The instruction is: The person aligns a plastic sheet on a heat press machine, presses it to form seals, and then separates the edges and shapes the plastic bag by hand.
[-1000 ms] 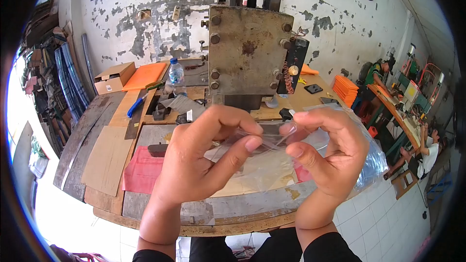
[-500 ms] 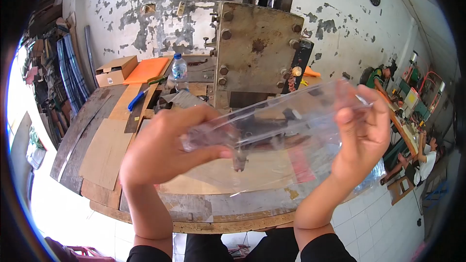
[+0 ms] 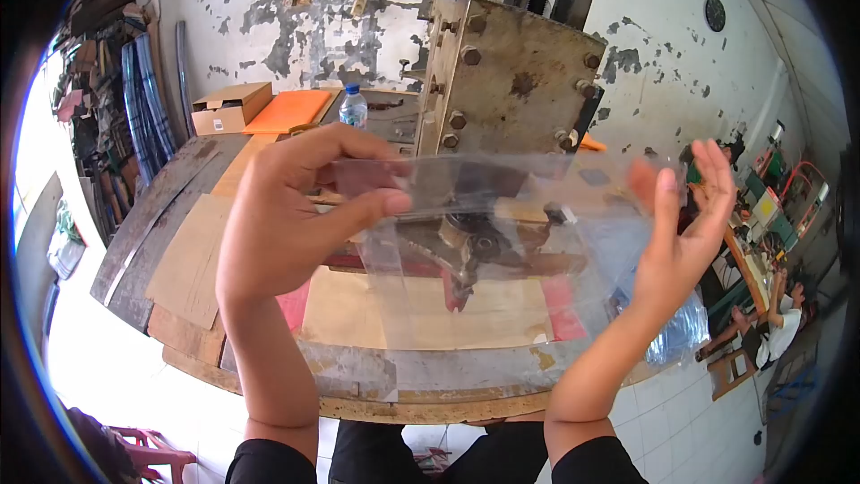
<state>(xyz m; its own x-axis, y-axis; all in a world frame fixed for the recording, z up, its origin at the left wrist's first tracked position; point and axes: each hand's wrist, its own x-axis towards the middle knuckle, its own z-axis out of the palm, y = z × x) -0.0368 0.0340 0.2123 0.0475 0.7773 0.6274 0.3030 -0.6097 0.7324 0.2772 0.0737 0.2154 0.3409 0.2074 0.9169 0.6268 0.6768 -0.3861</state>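
A clear folded plastic piece point(image 3: 520, 181), see-through with a crease along its length, spans the space between my hands above the workbench. My left hand point(image 3: 285, 215) pinches its left end between thumb and fingers. At the right end, my right hand point(image 3: 685, 237) has its thumb up and fingers stretched apart; one blurred finger shows through the plastic. Behind and below it a metal clamp-like part of the press point(image 3: 470, 246) is visible through the sheet. A tan board point(image 3: 430, 314) with red edges lies under the plastic.
The heavy bolted press point(image 3: 528, 81) rises at the back of the bench. A water bottle point(image 3: 353, 109), an orange stack point(image 3: 291, 112) and a cardboard box point(image 3: 231, 109) stand back left. Clear plastic point(image 3: 676, 332) lies at the right edge. Other people point(image 3: 784, 332) sit far right.
The plastic piece has turned from slanting to nearly level. My left hand has risen slightly, and my right hand's fingers have straightened and spread. The view has shifted.
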